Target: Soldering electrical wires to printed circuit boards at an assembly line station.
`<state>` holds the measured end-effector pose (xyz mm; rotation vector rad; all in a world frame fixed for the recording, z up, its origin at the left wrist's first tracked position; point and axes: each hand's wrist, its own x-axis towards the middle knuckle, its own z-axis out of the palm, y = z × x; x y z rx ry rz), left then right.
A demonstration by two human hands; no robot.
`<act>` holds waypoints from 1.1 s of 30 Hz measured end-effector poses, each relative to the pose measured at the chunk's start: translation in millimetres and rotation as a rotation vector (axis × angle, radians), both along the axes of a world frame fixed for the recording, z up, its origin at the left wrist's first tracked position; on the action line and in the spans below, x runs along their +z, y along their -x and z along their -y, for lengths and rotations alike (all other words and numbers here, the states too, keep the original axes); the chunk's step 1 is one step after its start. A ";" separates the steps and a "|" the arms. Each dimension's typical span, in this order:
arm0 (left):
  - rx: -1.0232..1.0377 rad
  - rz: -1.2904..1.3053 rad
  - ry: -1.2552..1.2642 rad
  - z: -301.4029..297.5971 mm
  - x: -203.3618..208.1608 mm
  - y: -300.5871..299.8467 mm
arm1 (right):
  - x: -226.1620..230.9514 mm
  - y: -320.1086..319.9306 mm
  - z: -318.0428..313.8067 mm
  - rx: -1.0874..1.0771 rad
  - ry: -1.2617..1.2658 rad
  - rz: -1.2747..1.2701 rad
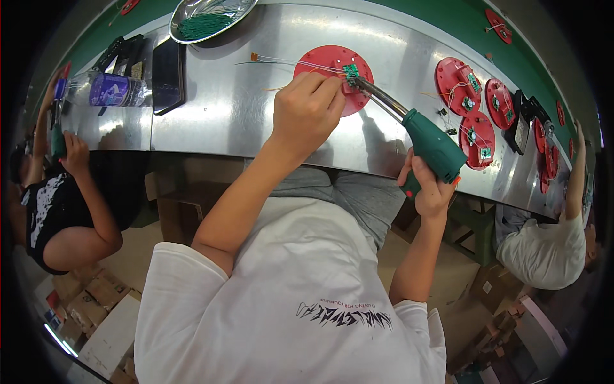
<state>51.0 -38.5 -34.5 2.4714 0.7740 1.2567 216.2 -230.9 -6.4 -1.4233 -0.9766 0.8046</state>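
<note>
My right hand point(430, 182) grips the green handle of a soldering gun point(435, 144), its metal barrel slanting up and left. The barrel's tip meets a small green circuit board point(351, 72) on a round red plastic disc point(320, 56), which lies on the metal bench. My left hand point(309, 105) is closed in a pinch over the disc's lower left part, beside the board. A thin wire runs into its fingers, which hide the gripped part. Pale wires stretch left from the board to a small orange-brown connector point(254, 57).
Several red discs with boards, such as one disc point(476, 137), lie at the right. A steel bowl point(246, 13) holds green wires. At the left are a black tray point(169, 77) and a plastic bottle point(112, 89). People sit working on both sides.
</note>
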 end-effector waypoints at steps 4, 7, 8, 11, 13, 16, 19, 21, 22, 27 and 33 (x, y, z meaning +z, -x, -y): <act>-0.001 0.048 -0.055 -2.7 -6.8 -2.4 | 4.7 7.2 -4.0 -0.159 -0.150 -0.177; -0.001 0.055 -0.051 -1.8 -5.0 -2.0 | -0.2 -4.8 2.1 -0.137 -0.263 -0.155; 0.002 0.031 -0.015 0.1 -2.5 -0.6 | -0.9 -7.0 4.0 -0.187 -0.264 -0.165; 0.005 0.009 0.016 -1.3 -1.3 1.2 | -5.3 -17.9 5.7 -0.251 -0.268 -0.144; 0.005 0.014 0.011 -1.8 -2.0 0.8 | -8.7 -24.9 6.9 -0.269 -0.289 -0.166; 0.008 0.011 0.004 -2.3 0.9 -1.6 | -17.2 -28.9 8.8 -0.318 -0.318 -0.177; 0.000 0.055 0.007 -1.4 5.6 -9.5 | -17.4 -31.3 14.6 -0.381 -0.385 -0.175; 0.010 0.040 0.071 1.4 7.1 -6.8 | -19.1 -33.8 18.8 -0.449 -0.433 -0.164; 0.008 0.023 0.126 2.4 12.7 -4.0 | -18.2 -35.0 18.0 -0.487 -0.468 -0.149; 0.039 -0.412 0.027 -1.2 66.1 2.2 | -30.9 -57.3 30.3 -0.725 -0.639 -0.148; -0.296 -0.514 -0.174 -74.2 63.1 -74.9 | -30.0 -66.0 27.2 -1.038 -0.636 -0.367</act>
